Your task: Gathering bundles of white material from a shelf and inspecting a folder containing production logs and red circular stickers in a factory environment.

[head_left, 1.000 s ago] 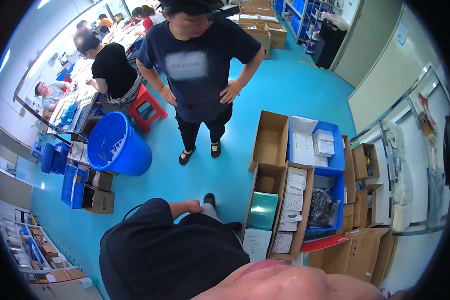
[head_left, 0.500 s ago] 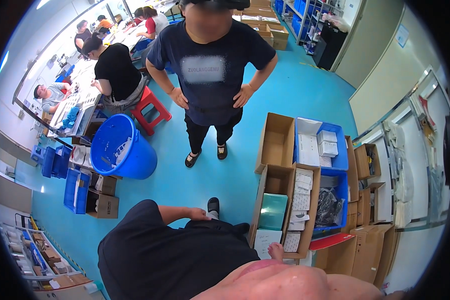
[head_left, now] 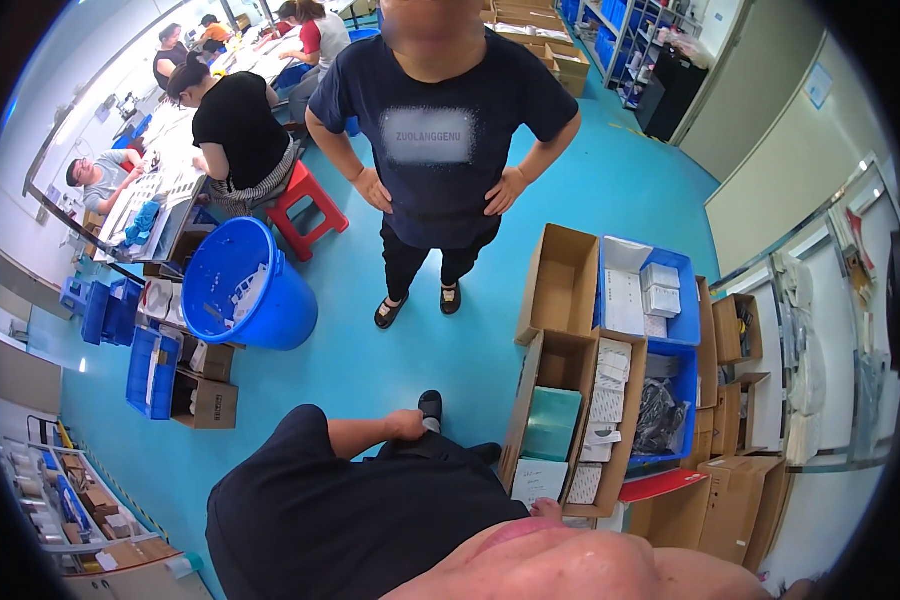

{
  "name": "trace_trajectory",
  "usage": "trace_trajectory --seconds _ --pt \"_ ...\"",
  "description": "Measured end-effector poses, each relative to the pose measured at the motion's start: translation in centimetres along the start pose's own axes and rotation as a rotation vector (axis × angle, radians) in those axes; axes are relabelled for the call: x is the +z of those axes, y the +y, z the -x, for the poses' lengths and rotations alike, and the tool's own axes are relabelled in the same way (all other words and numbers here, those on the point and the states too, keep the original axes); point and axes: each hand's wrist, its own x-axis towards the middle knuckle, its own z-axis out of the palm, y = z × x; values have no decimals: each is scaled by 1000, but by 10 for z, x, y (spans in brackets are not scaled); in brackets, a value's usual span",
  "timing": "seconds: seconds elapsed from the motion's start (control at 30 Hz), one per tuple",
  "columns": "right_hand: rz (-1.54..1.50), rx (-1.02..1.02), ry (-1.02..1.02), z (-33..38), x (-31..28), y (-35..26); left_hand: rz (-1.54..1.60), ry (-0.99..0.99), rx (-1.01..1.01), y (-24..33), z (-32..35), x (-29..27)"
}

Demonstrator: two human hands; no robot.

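My left hand (head_left: 405, 425) is in front of my waist, above my dark shoe (head_left: 430, 404). Its fingers look curled in and nothing shows in them. Only a small part of my right hand (head_left: 546, 508) shows past my body, at the near end of a cardboard box (head_left: 511, 462). Its fingers are mostly hidden. Just beyond that hand lies a white sheet with handwriting (head_left: 539, 481). A green flat panel (head_left: 551, 422) stands in the same box, past the sheet. White patterned packets (head_left: 607, 404) fill the narrow box alongside.
A person in a dark T-shirt (head_left: 440, 190) stands facing me, hands on hips. A tall blue bin (head_left: 295, 310) and red stool (head_left: 310, 207) are at left. Blue crates (head_left: 685, 290) and cartons (head_left: 740, 500) line the right. Several people sit at a lit worktable (head_left: 175, 215).
My left hand has turned and its fingers have curled in more. My right hand has drawn back slightly toward my body. The view has shifted a little; the standing person appears slightly nearer.
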Motion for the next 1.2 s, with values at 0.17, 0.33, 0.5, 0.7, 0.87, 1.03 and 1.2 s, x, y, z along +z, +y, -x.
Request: trace_trajectory --seconds 0.17,0.33,0.5,0.7,0.87,1.03,1.2 --pt "60 -60 -27 -3 -7 -31 74 33 210 29 47 -48" --pt "85 -73 23 11 2 -52 227 -439 359 65 101 -105" --pt "88 -73 19 -1 4 -40 154 -459 620 60 109 -99" --pt "105 -44 -6 0 5 -33 -112 -159 710 76 124 -99" --pt "144 -50 -44 -6 2 -34 -139 -3 760 86 125 -94" --pt "115 -81 -64 -22 -4 -37 -178 63 843 80 113 -75" --pt "125 -95 -43 -13 1 -50 -223 78 796 86 111 -77"
